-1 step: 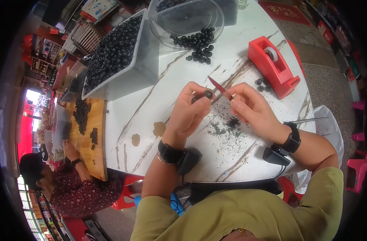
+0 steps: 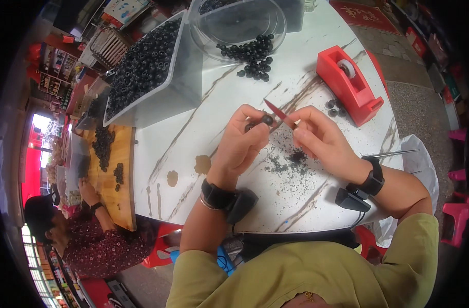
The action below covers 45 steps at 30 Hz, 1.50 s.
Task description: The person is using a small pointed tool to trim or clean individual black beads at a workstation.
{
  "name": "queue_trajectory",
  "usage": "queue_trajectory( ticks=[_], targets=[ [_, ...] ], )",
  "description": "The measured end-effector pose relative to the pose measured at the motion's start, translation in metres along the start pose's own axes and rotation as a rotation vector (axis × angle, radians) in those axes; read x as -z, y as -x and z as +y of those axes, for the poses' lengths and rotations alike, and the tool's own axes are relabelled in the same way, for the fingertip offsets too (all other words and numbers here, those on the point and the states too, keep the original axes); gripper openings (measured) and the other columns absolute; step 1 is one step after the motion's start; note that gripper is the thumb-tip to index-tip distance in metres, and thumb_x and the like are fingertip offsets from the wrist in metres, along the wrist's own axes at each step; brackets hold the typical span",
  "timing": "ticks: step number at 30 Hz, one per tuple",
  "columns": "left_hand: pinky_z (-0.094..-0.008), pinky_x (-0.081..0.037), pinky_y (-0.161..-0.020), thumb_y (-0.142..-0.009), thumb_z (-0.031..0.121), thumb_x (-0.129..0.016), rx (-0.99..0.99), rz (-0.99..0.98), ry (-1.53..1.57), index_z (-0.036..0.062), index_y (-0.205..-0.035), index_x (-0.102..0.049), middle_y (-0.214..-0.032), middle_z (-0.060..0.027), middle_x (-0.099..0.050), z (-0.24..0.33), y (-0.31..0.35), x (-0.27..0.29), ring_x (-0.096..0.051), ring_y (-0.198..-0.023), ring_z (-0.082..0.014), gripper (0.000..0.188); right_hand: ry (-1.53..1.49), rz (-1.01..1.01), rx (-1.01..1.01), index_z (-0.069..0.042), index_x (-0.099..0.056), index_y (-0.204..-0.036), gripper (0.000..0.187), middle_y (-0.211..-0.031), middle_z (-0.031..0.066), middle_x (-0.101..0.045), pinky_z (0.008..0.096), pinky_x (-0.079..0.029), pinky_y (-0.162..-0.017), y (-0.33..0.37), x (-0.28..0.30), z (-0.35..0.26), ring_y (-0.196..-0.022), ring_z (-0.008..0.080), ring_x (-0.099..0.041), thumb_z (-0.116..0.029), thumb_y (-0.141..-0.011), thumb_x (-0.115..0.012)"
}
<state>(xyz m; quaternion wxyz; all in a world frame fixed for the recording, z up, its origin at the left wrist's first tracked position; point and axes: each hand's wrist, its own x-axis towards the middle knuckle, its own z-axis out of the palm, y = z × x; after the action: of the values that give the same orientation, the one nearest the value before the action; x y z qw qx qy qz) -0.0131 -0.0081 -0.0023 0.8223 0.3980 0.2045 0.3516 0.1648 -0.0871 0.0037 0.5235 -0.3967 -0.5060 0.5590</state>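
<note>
Between the thumb and fingers of my left hand (image 2: 243, 136) is a round black bead (image 2: 267, 119). Another dark round bead (image 2: 249, 127) shows deeper in the same fingers, partly hidden. My right hand (image 2: 319, 134) is closed on a small knife (image 2: 280, 114) with a reddish blade, its handle mostly covered by the fingers. The blade points up and left, close beside the bead; whether it touches cannot be made out. Under the hands, black shavings (image 2: 297, 157) are scattered over the white marbled table (image 2: 188, 138).
A large clear bin (image 2: 165, 100) full of black beads stands at the left. Loose beads (image 2: 254, 70) lie by a round clear lid (image 2: 237, 31). At right are a red tape dispenser (image 2: 347, 84) and a few beads (image 2: 333, 108). A co-worker (image 2: 98, 238) sits by a wooden board (image 2: 122, 154).
The knife blade has shifted very slightly down and left, toward the bead. Both hands otherwise keep their places.
</note>
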Motion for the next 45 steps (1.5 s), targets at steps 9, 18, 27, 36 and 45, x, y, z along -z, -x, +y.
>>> queue_trajectory(
  ticks=[9,18,27,36,45],
  targets=[
    [-0.0172,-0.035,-0.054,-0.078,-0.004,-0.053,-0.030,-0.023,-0.124,0.0033,-0.087,-0.051,-0.079,-0.0023,-0.054,-0.005,0.000,-0.011,-0.045,-0.062,-0.0049,0.012,0.082,-0.035,0.048,-0.004,-0.041,-0.115,0.030,-0.089,0.0025,-0.053,0.0176,-0.039,-0.063,0.004,-0.004,-0.004,-0.071,0.0031,-0.046,-0.008,-0.086,-0.046],
    [-0.0173,-0.035,-0.053,-0.078,-0.005,-0.052,-0.069,-0.067,-0.087,0.0032,-0.089,-0.053,-0.077,-0.0019,-0.054,-0.013,0.001,-0.003,-0.045,-0.062,-0.0054,0.014,0.141,-0.052,0.042,-0.002,-0.042,-0.111,0.028,-0.096,0.0032,-0.052,0.0208,-0.041,-0.074,0.006,-0.003,0.000,-0.081,0.0040,-0.047,-0.004,-0.084,-0.048],
    [-0.0168,-0.032,-0.050,-0.077,-0.003,-0.056,-0.033,-0.030,-0.061,0.0040,-0.088,-0.053,-0.075,-0.0015,-0.054,-0.013,0.001,-0.005,-0.043,-0.058,-0.0048,0.013,0.226,-0.055,0.025,-0.001,-0.044,-0.108,0.023,-0.096,0.0034,-0.051,0.0217,-0.042,-0.075,0.007,-0.003,-0.005,-0.084,0.0055,-0.048,-0.005,-0.085,-0.047],
    [-0.0170,-0.031,-0.050,-0.074,-0.007,-0.053,-0.002,-0.077,-0.060,0.0027,-0.085,-0.053,-0.076,-0.0041,-0.056,-0.010,-0.001,-0.007,-0.044,-0.059,-0.0052,0.015,0.146,-0.046,0.055,0.000,-0.045,-0.107,0.022,-0.098,0.0040,-0.051,0.0224,-0.041,-0.075,0.006,-0.001,-0.005,-0.085,0.0059,-0.047,-0.007,-0.086,-0.048],
    [-0.0181,-0.034,-0.051,-0.076,-0.007,-0.053,-0.017,-0.075,-0.044,0.0046,-0.085,-0.050,-0.083,-0.0074,-0.058,-0.013,0.000,-0.002,-0.046,-0.062,-0.0068,0.015,0.188,-0.063,0.036,0.000,-0.043,-0.109,0.024,-0.097,0.0034,-0.051,0.0220,-0.041,-0.076,0.008,-0.005,-0.005,-0.086,0.0051,-0.047,-0.006,-0.086,-0.047]
  ],
)
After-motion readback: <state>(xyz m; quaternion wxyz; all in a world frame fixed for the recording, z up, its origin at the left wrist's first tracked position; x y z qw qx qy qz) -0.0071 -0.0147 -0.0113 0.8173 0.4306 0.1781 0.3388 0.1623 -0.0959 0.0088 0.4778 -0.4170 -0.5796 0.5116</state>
